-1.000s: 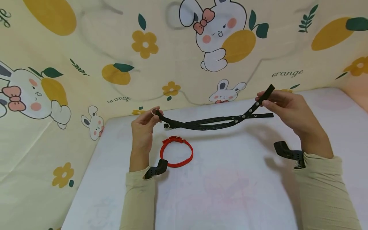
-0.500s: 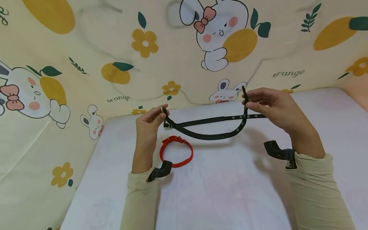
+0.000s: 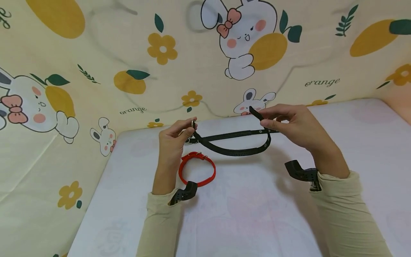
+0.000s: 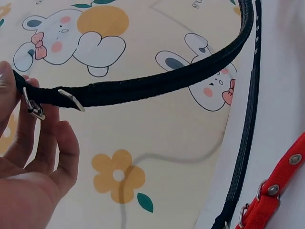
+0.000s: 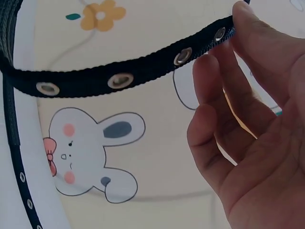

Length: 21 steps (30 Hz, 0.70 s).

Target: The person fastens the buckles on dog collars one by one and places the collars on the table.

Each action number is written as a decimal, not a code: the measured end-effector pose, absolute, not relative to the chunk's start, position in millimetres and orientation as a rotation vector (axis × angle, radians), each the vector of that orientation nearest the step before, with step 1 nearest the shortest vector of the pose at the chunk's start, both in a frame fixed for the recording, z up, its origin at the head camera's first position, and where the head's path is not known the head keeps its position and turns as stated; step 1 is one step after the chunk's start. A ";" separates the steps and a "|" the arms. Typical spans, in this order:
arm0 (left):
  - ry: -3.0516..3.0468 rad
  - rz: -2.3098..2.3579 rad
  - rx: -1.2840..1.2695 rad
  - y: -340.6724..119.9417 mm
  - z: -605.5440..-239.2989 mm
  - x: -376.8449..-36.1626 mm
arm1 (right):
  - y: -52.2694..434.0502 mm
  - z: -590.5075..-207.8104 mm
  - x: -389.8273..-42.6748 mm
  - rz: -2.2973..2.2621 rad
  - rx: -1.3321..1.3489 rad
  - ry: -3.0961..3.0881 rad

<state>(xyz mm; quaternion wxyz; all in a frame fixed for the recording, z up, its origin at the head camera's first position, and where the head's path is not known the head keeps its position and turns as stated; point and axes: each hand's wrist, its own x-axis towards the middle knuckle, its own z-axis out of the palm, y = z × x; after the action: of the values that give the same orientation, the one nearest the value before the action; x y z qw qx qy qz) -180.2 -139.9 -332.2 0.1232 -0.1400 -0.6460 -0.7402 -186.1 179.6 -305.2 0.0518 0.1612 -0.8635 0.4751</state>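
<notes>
Left hand (image 3: 173, 137) pinches the buckle end of a black collar (image 3: 236, 151); right hand (image 3: 290, 123) pinches its eyelet end, fingers curled, above a red collar (image 3: 196, 174)

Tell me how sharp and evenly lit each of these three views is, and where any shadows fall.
Head view: soft, even light, faint shadows under the black collar and wrists on the table; edges bow from a wide lens. Left wrist view: the buckle is sharp, the left hand close and slightly soft. Right wrist view: eyelets crisp, the right hand shaded.
</notes>
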 end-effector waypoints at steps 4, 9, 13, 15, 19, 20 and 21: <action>-1.892 -2.134 -0.449 -136.6 -332.0 -179.2 | 174.4 -305.6 -184.5 1.431 0.546 -2.618; -1.929 -2.072 -0.480 -132.2 -331.5 -177.4 | 169.3 -305.4 -183.7 1.417 0.598 -2.606; -1.987 -2.000 -0.491 -128.5 -329.9 -176.1 | 165.0 -305.7 -184.9 1.422 0.664 -2.572; -2.007 -1.979 -0.491 -126.7 -329.5 -175.4 | 162.8 -305.7 -184.8 1.420 0.697 -2.559; -2.036 -1.935 -0.495 -123.0 -328.2 -173.9 | 159.5 -306.2 -184.5 1.404 0.735 -2.554; -2.042 -1.926 -0.500 -122.1 -328.3 -173.8 | 158.9 -306.3 -184.3 1.396 0.739 -2.559; -2.048 -1.918 -0.504 -121.2 -328.4 -173.8 | 158.6 -306.6 -184.0 1.388 0.738 -2.565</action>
<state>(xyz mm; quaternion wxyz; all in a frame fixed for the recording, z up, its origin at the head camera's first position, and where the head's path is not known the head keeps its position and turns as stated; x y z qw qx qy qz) -173.8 -121.2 -328.4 0.1449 -0.1750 -0.7109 -0.6656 -184.0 158.6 -306.6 0.0664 0.2447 -0.8508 0.4602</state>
